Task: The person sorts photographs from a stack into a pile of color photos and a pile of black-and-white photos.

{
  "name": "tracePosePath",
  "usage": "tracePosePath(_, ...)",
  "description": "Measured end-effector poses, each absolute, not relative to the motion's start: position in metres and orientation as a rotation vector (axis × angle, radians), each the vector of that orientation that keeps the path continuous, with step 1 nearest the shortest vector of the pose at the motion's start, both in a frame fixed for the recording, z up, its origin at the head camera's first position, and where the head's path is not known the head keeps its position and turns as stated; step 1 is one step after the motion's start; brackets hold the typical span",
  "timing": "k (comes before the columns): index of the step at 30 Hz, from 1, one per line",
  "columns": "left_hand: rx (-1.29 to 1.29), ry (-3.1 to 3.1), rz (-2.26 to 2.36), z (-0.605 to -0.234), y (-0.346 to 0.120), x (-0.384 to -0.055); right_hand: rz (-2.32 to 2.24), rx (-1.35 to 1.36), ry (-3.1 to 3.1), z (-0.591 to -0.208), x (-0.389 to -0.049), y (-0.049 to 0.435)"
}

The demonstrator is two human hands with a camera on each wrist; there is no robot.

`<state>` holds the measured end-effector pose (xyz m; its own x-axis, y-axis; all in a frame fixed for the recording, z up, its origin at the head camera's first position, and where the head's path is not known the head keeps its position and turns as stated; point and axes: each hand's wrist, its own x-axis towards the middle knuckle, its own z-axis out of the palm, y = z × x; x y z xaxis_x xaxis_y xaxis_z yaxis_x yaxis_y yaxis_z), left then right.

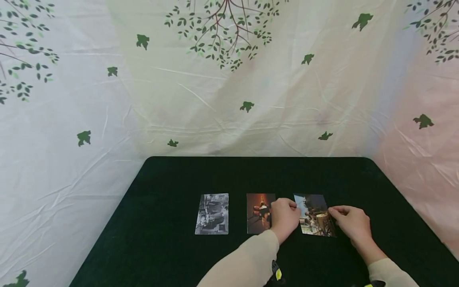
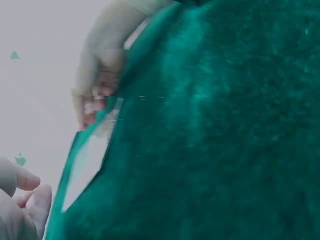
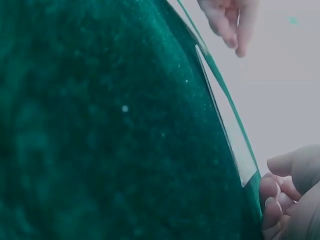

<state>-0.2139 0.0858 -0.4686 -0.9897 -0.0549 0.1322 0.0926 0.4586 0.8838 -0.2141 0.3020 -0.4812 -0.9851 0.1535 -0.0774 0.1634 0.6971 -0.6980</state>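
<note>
Three photo prints lie in a row on the dark green table. The right one, a colour outdoor scene [image 1: 316, 217] set slightly askew, is between my two hands. My left hand [image 1: 285, 217] is at its left edge and covers part of the middle photo [image 1: 256, 219], an orange-brown print with figures. At the right photo's right edge are the thumb and forefinger of my right hand [image 1: 353, 224]. Both wrist views show a gap between thumb and fingers, with the photo [image 3: 232, 135] seen edge-on beside the right hand. To the left lies a black-and-white photo [image 1: 212, 215].
The green cloth-covered table [image 1: 161, 255] has rounded far corners. Behind it hangs a pale fabric backdrop [image 1: 215, 119] printed with branches and green birds. Fabric walls also stand at left and right. Dark wrist bands with yellow marks show at both sleeves.
</note>
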Motion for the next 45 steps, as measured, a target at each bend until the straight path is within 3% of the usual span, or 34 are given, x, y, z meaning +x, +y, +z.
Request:
tracePosePath(12, -0.060, -2.565, -1.534, -0.433, 0.001, -0.202, -1.220, 0.074, 2.933, -0.458, -0.205, 0.265)
tracePosePath(22, -0.098, -2.639, -1.401, -0.438, -0.067, -0.193, -1.234, -0.094, 2.862, -0.455, -0.200, 0.203)
tracePosePath(32, -0.107, -2.734, -1.347, -0.462, -0.074, -0.186, -1.181, -0.103, 2.833, -0.470, -0.201, 0.163)
tracePosePath(45, -0.091, -2.823, -1.332, -0.479, -0.060, -0.186, -1.073, -0.073, 2.878, -0.479, -0.203, 0.156)
